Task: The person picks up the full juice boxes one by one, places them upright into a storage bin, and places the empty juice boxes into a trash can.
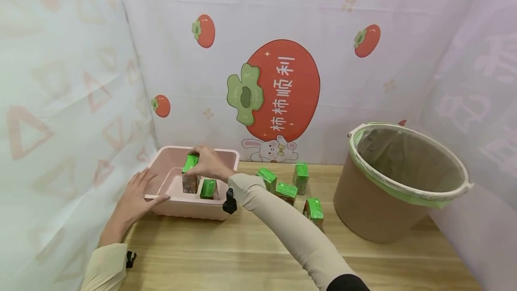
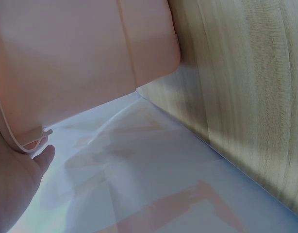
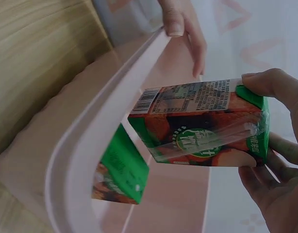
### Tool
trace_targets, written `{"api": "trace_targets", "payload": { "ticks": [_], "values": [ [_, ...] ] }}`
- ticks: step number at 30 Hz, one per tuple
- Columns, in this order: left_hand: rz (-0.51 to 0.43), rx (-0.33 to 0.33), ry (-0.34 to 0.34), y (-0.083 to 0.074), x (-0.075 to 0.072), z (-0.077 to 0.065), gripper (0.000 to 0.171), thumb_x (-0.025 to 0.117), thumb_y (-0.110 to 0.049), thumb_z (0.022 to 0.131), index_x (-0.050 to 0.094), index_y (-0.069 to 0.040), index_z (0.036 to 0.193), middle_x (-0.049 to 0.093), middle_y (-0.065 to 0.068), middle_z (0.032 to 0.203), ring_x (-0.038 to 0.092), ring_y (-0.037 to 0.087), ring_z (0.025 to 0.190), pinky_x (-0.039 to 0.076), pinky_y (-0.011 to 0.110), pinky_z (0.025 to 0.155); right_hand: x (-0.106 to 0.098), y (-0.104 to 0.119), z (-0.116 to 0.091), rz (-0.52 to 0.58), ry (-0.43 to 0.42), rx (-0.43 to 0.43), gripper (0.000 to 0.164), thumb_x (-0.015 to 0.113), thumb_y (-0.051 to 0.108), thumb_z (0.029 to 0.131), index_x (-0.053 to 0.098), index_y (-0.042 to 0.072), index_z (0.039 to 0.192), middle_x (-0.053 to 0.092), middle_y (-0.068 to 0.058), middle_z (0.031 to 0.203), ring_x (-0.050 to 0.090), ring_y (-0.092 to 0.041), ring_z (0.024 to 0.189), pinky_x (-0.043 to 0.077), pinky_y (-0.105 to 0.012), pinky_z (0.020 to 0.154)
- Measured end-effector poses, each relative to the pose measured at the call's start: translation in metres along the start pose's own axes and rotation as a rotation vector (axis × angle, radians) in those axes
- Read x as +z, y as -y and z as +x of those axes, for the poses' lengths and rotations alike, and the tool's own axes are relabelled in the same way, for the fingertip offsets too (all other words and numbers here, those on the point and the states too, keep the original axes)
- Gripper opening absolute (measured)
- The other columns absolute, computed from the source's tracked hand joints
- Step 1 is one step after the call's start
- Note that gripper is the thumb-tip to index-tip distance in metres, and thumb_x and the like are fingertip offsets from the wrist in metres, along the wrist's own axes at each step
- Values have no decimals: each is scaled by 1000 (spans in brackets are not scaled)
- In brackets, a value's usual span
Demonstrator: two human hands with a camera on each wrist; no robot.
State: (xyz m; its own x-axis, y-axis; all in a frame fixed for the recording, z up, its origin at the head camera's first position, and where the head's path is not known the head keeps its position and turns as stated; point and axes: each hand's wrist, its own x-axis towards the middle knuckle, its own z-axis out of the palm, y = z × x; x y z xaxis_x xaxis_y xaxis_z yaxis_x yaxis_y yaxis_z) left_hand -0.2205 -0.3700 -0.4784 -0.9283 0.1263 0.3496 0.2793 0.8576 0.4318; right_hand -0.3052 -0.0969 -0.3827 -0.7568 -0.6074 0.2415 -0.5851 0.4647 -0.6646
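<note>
My right hand (image 1: 211, 163) grips a small juice box (image 3: 200, 128) by its green top end, thumb on one side and fingers on the other. That carton hangs upright inside the pink plastic basin (image 1: 181, 208); the right wrist view shows a clear-wrapped straw on its side. A second juice box (image 1: 208, 189) with a green top is in the basin, near the front wall. At the basin's left front corner my left hand (image 1: 132, 196) rests on the rim, its thumb along the front edge and its fingers spread over the left side.
Several more green-topped juice boxes (image 1: 286, 191) stand on the wooden table (image 1: 226, 255) right of the basin. Farther right is a large brown bin (image 1: 371, 210) lined with a bag. Printed cloth walls (image 1: 181, 75) enclose the back and sides.
</note>
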Motion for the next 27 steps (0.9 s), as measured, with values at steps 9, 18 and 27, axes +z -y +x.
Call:
{"api": "trace_targets", "payload": {
  "ticks": [9, 18, 27],
  "values": [
    [-12, -7, 10, -1, 2, 5, 91, 80, -50, 89, 42, -4, 158, 25, 28, 169, 19, 57, 152, 24, 83, 110, 25, -20, 2, -25, 35, 100, 64, 96, 18, 74, 71, -1, 130, 71, -9, 121, 56, -10, 94, 48, -13, 75],
    [-18, -19, 12, -2, 3, 4, 91, 80, -51, 90, 42, -5, 159, 25, 28, 169, 19, 56, 153, 26, 84, 108, 47, -29, 5, -8, 61, 173, 67, 100, 14, 71, 70, -2, 128, 68, -9, 119, 57, -11, 93, 50, -13, 76],
    [-18, -4, -5, 0, 2, 1, 91, 81, -48, 89, 42, -3, 157, 26, 29, 168, 20, 56, 153, 25, 83, 110, 62, -37, 7, -114, 141, 206, 68, 100, 22, 73, 70, 3, 131, 66, -4, 114, 54, -9, 87, 48, -14, 70]
  ]
}}
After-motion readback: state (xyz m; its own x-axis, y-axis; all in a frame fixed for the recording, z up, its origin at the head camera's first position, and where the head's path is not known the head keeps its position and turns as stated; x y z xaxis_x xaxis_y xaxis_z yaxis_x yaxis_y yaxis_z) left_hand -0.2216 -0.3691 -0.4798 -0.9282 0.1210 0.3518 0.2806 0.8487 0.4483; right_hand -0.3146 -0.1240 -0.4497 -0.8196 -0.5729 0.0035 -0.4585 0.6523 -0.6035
